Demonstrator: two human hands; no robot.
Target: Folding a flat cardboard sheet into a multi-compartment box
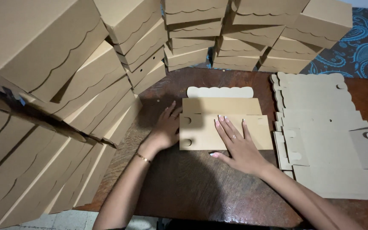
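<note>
- Right hand (238,145) lies palm down, fingers spread flat, pressing on the folded cardboard blank (224,123); it grips nothing, just open-palm pressure.
- A ring shows on one finger of that hand, and the thumb points out toward the near edge of the blank.
- Left hand (167,127) sits at the blank's left edge, fingers loosely extended and resting against the side flap; open too, nothing clasped.
- A thin gold bracelet (143,158) circles the left wrist, just behind the hand.
- The blank lies between the two hands on the dark wooden table (192,187), folded over into a flat rectangle, with two round-ended tab cutouts just beside the left fingertips.
- Beyond the fingertips, the blank's scalloped flap (220,92) sticks out on the far side, lying flat on the table.
- Just to the right of the right hand, a pile of unfolded flat blanks (333,145) rests on the table, scalloped edges at its far end.
- Left of the left hand, leaning stacks of finished boxes (60,106) crowd in, close to the forearm.
- Further stacks of finished boxes (243,38) rise past the scalloped flap, well beyond both hands.
- A blue paisley cloth (367,42) shows far right, behind the boxes.
</note>
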